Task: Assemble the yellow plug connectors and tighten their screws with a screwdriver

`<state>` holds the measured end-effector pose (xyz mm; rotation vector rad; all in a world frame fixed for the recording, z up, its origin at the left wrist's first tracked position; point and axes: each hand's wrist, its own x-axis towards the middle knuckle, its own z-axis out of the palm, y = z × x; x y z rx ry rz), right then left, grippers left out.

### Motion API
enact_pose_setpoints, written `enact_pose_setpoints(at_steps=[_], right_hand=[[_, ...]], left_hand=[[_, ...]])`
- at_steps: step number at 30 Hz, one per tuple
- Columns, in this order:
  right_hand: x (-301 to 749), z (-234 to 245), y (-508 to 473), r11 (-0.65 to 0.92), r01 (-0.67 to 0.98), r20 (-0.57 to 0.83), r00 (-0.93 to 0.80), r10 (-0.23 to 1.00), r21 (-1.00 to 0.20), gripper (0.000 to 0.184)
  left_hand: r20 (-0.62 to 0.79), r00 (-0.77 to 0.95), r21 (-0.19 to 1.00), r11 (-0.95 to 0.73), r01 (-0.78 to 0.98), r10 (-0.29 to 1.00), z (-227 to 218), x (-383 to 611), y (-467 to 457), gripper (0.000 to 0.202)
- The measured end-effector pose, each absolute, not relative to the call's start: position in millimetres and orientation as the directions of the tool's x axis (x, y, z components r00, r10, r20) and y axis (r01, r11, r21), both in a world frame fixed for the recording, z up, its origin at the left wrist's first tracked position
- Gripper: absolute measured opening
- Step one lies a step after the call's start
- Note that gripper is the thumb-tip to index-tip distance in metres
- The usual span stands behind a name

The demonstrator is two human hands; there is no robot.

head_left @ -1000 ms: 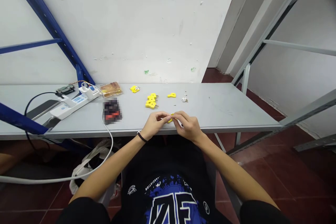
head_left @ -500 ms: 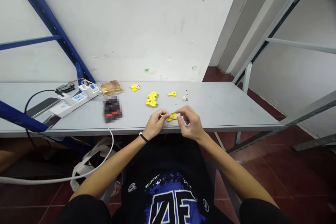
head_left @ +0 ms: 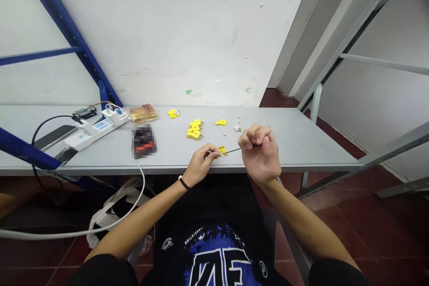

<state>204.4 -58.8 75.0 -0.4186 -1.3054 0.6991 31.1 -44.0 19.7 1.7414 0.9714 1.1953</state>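
Observation:
My left hand pinches a small yellow thermocouple-style plug at the fingertips, close to the table's front edge. My right hand is raised and closed on a thin dark tool, probably a small screwdriver, whose tip reaches the yellow plug. Several similar yellow plugs lie farther back on the grey table. Beside them is a small white part.
A white power strip with a plugged-in adapter, a clear packet, a pixelated dark object and a phone-like slab sit at the table's left. A white cable drops over the front edge. Blue and grey shelf frames flank the table.
My right hand has moved up and to the right, away from the yellow plug, and a thin tool now shows in it. My left hand still holds the plug.

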Motion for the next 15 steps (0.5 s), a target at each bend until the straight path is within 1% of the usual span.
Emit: enact_pose_setpoints(at_steps=[2, 8, 13, 15], right_hand=[[205.0, 71.8, -58.2, 0.735, -0.232, 0.734, 0.104, 0.671, -0.638, 0.034], [204.8, 67.4, -55.6, 0.752, -0.156, 0.754, 0.062, 0.654, -0.640, 0.027], [202.0, 65.0, -55.5, 0.748, -0.228, 0.755, 0.074, 0.652, -0.624, 0.024], [200.8, 62.6, -54.5, 0.766, -0.197, 0.768, 0.083, 0.635, -0.612, 0.025]], left_hand=[[0.345, 0.268, 0.906, -0.394, 0.158, 0.900, 19.5, 30.6, -44.3, 0.029], [0.357, 0.281, 0.903, -0.406, 0.138, 0.891, 21.0, 31.7, -47.0, 0.028], [0.349, 0.276, 0.906, -0.398, 0.147, 0.896, 22.3, 32.7, -49.5, 0.026], [0.347, 0.267, 0.905, -0.396, 0.156, 0.899, 21.6, 32.5, -48.7, 0.026]])
